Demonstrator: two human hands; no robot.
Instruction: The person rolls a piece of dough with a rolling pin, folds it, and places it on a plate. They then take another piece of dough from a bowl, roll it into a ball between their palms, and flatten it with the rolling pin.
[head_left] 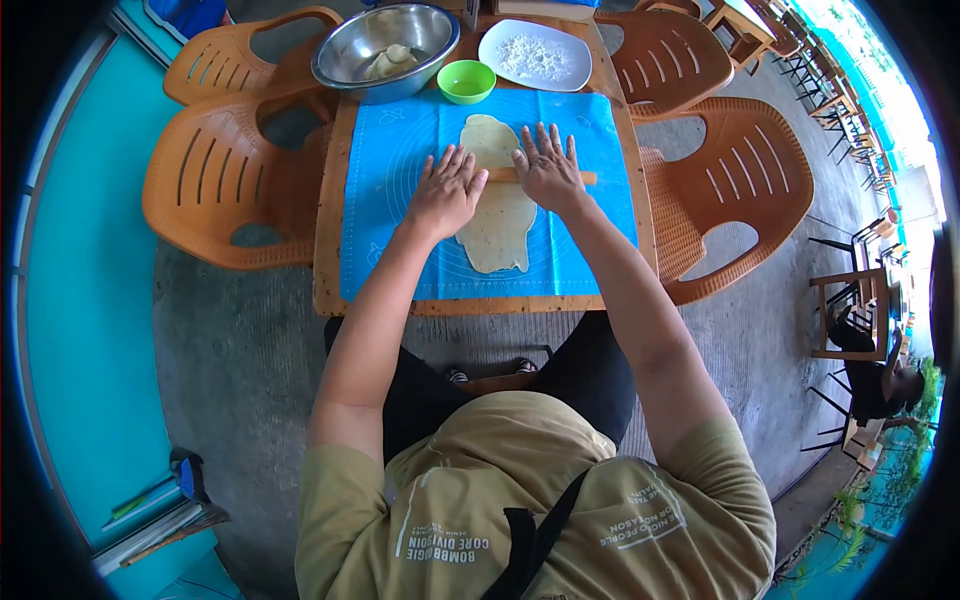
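Wooden pin [503, 175] under left hand [447, 194], right hand [549, 172], across dough [497, 222].

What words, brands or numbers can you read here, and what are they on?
"CORE DIVISION": on the person's shirt, with a word over it that reads roughly "BOMBB...GIE", partly lost in a crease.
"PEOPLE": on the other side of the shirt's chest.
"NO SEASON": just under "PEOPLE".
The smaller lines around these are too blurred to read surely.
The blue mat has printed marks, too small to read.
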